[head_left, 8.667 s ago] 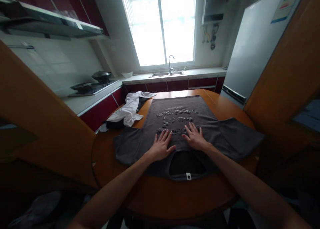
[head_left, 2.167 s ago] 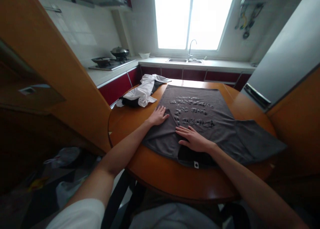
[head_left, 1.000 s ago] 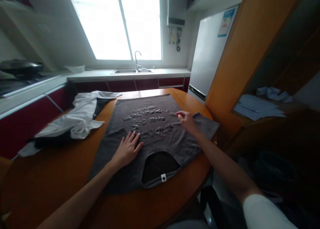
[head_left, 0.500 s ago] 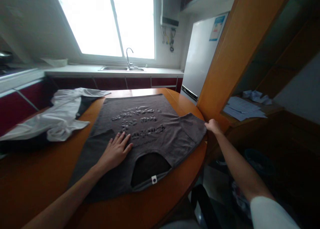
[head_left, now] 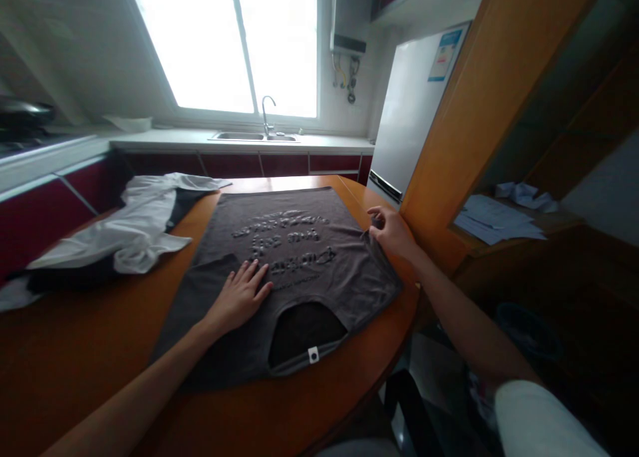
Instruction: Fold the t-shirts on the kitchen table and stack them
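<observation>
A gray T-shirt [head_left: 299, 287] is spread on the table [head_left: 100, 350], its long axis directed toward the sink [head_left: 239, 136], hem [head_left: 277, 195] sinkward, neck opening [head_left: 305, 337] away. It is pressed by the flat, open left hand [head_left: 240, 295]; nearer the sink, a sleeve [head_left: 383, 265] is gripped by the right hand [head_left: 393, 231].

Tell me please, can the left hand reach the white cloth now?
Probably yes: the left hand rests flat on the grey shirt, and only shirt and table seem to lie between it and the white cloth.
</observation>
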The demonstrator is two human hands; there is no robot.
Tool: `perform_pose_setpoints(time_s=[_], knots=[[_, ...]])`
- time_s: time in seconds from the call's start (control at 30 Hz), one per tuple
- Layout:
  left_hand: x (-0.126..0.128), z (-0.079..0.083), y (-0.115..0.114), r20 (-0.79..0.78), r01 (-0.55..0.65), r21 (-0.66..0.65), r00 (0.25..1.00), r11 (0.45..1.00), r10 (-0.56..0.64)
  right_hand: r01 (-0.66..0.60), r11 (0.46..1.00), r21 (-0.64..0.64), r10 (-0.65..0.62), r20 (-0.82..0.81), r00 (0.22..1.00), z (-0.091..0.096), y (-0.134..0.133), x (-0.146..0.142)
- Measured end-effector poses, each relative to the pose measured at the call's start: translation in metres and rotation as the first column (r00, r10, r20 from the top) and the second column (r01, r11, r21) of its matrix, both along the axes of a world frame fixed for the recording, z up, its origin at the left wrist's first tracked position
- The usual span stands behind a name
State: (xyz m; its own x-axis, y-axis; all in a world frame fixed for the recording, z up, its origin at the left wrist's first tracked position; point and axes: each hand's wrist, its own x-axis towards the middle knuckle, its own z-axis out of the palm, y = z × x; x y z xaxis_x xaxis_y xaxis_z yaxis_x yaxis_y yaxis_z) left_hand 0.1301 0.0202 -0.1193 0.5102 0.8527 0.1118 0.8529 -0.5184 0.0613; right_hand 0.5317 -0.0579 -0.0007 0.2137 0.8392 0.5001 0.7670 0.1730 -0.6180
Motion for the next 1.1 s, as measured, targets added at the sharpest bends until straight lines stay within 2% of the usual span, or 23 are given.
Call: perform_pose_setpoints(time_s=[0.07, 0.13, 0.17, 0.2, 0.27, 0.33, 0.4, 0.5, 0.6, 0.7, 0.8, 0.87, 0.93, 1.0, 1.03, 1.1], knots=[[0.0, 0.0, 0.0, 0.005, 0.003, -0.002, 1.0, 1.0, -0.003, -0.188, 0.976, -0.112, 0.188, -0.014, 0.982, 0.0, 0.002, -0.027], [-0.001, -0.001, 0.0, 0.012, 0.008, 0.0, 1.0, 1.0, -0.008, -0.374, 0.891, -0.258, 0.358, -0.109, 0.927, -0.005, 0.009, -0.039], [-0.001, -0.001, 0.0, 0.017, 0.01, 0.001, 1.0, 1.0, -0.01, -0.425, 0.855, -0.296, 0.394, -0.163, 0.905, -0.009, 0.014, -0.038], [-0.001, -0.001, -0.001, 0.023, 0.011, 0.003, 1.0, 1.0, -0.011, -0.437, 0.846, -0.304, 0.39, -0.204, 0.898, -0.014, 0.022, -0.034], [-0.001, -0.002, -0.001, 0.034, 0.012, 0.007, 0.999, 1.0, -0.012, -0.337, 0.908, -0.249, 0.281, -0.235, 0.93, -0.023, 0.041, -0.015], [0.0, -0.003, -0.002, 0.04, 0.011, 0.011, 0.999, 1.0, -0.012, -0.159, 0.97, -0.183, 0.114, -0.235, 0.965, -0.035, 0.064, 0.01], [0.0, -0.004, -0.001, 0.045, 0.006, 0.008, 0.999, 1.0, -0.007, -0.042, 0.988, -0.148, 0.008, -0.227, 0.974, -0.048, 0.084, 0.033], [0.001, -0.001, -0.003, 0.092, 0.011, 0.056, 0.996, 0.998, -0.016, -0.002, 0.994, -0.112, -0.023, -0.223, 0.975, -0.07, 0.101, 0.054], [0.005, 0.014, -0.014, 0.188, 0.123, 0.162, 0.97, 0.979, -0.153, -0.024, 0.995, -0.102, 0.0, -0.226, 0.974, -0.093, 0.105, 0.057], [0.016, 0.039, -0.04, 0.256, 0.387, 0.19, 0.868, 0.902, -0.426, -0.075, 0.991, -0.112, 0.047, -0.236, 0.971, -0.113, 0.105, 0.056], [0.032, 0.062, -0.077, 0.242, 0.675, 0.141, 0.686, 0.724, -0.686, -0.148, 0.984, -0.098, 0.129, -0.181, 0.975, -0.127, 0.105, 0.059], [0.043, 0.071, -0.101, 0.235, 0.78, 0.118, 0.579, 0.614, -0.781, -0.19, 0.978, -0.083, 0.179, -0.122, 0.976, -0.134, 0.106, 0.063], [0.052, 0.074, -0.118, 0.22, 0.837, 0.094, 0.51, 0.538, -0.832, -0.205, 0.975, -0.085, 0.198, -0.092, 0.976, -0.138, 0.108, 0.067], [0.057, 0.074, -0.126, 0.192, 0.869, 0.052, 0.474, 0.491, -0.859, -0.191, 0.977, -0.093, 0.185, -0.07, 0.98, -0.14, 0.11, 0.07], [0.059, 0.074, -0.126, 0.181, 0.873, 0.031, 0.473, 0.486, -0.862, -0.177, 0.98, -0.093, 0.172, -0.056, 0.983, -0.141, 0.111, 0.07], [0.062, 0.075, -0.117, 0.176, 0.849, 0.017, 0.518, 0.529, -0.837, -0.16, 0.982, -0.097, 0.158, -0.035, 0.987, -0.142, 0.112, 0.071]])
